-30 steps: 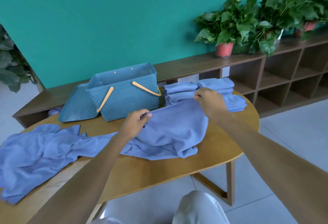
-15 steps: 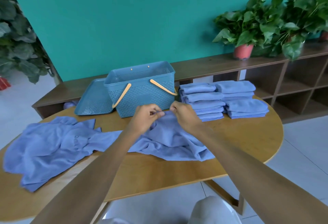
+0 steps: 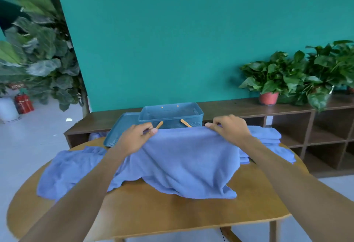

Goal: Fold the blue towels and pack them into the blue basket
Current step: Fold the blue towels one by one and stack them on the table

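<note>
Change: left hand (image 3: 134,138) and right hand (image 3: 229,129), together half a second ago, now apart
Fingers: each pinches the towel (image 3: 183,157) top edge
Meaning: towel spread over desk (image 3: 153,213), ready for folding

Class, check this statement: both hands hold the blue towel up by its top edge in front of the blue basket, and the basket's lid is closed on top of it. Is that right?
Not quite. The head view shows the left hand and right hand holding the blue towel up by its top edge in front of the blue basket, but the basket is open; its lid leans against its left side.
</note>
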